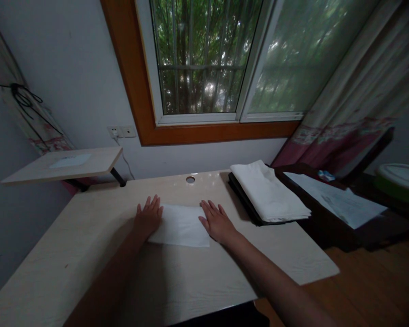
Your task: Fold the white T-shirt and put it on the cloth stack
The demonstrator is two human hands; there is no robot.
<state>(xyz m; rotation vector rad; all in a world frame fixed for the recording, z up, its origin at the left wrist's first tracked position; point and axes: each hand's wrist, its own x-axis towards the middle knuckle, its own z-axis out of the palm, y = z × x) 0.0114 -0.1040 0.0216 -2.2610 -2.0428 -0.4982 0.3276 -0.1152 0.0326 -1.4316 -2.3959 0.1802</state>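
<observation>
A white rectangular cloth or sheet [182, 227] lies flat on the pale wooden desk [204, 277]; its exact material is hard to tell. At its left edge rests my left hand [148, 217], palm down with the fingers stretched out and apart. My right hand [218, 222] lies on the opposite edge, also flat, fingers pointing away from me. Both hands touch the white piece without gripping it. To the right of my right hand sits a stack of folded white cloth [269, 193] on top of a black folded item [243, 200].
A small raised shelf [98, 162] with a paper [70, 161] on it stands at the desk's back left. Near the back edge is a round cable hole [190, 180]. Beyond the desk's right side, a dark surface [313, 200] carries a large white sheet [337, 200].
</observation>
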